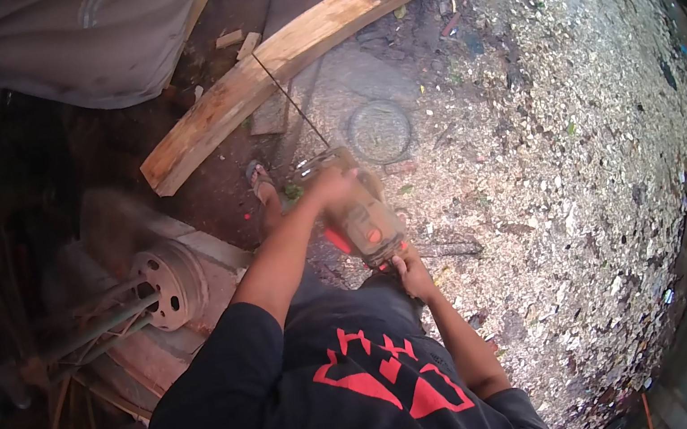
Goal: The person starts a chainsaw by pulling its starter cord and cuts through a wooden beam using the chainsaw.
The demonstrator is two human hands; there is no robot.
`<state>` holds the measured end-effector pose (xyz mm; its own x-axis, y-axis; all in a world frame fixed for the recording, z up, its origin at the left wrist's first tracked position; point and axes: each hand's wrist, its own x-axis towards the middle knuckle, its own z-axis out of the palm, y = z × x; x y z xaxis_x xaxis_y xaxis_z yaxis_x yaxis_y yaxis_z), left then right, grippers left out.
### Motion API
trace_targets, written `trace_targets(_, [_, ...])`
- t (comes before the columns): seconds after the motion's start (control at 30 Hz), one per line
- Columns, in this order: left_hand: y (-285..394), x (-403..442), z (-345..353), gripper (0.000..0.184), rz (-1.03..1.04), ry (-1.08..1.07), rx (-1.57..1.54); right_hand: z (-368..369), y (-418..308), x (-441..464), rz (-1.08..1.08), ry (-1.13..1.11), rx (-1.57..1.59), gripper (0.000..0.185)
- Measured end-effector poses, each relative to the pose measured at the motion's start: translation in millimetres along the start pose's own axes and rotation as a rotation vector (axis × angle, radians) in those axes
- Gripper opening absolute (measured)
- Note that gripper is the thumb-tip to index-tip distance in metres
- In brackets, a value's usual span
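Note:
A chainsaw (pixel 370 221), dusty with an orange-red button on its body, is held in front of my legs. My left hand (pixel 334 187) is wrapped round its front handle, slightly blurred. Farther back, my right hand (pixel 415 275) grips the rear handle, its fingers partly hidden. The thin guide bar (pixel 293 103) reaches away to a long wooden beam (pixel 363 7), its tip end at the beam's near side and across its top. Whether the chain is inside the wood I cannot make out.
Wood chips and debris (pixel 554 170) cover the ground to the right. A round ring-like object (pixel 380 131) lies beyond the saw. At left stands a wheel rim (pixel 170 289) with metal poles. Grey fabric (pixel 74 41) hangs at upper left. My sandalled foot (pixel 262 181) is near the beam.

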<state>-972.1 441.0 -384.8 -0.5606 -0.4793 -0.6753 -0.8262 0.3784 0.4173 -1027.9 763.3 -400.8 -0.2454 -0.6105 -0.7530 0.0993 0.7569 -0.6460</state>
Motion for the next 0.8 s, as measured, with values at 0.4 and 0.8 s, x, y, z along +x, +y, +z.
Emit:
trace_targets(0.4, [-5, -6, -49, 0.064, 0.019, 0.146, -0.022, 16, -26, 32, -0.169, 0.034, -0.029, 0.034])
trace_targets(0.8, [-39, 41, -63, 0.065, 0.076, 0.203, 0.015, 23, -62, 57, -0.452, 0.251, -0.125, 0.042])
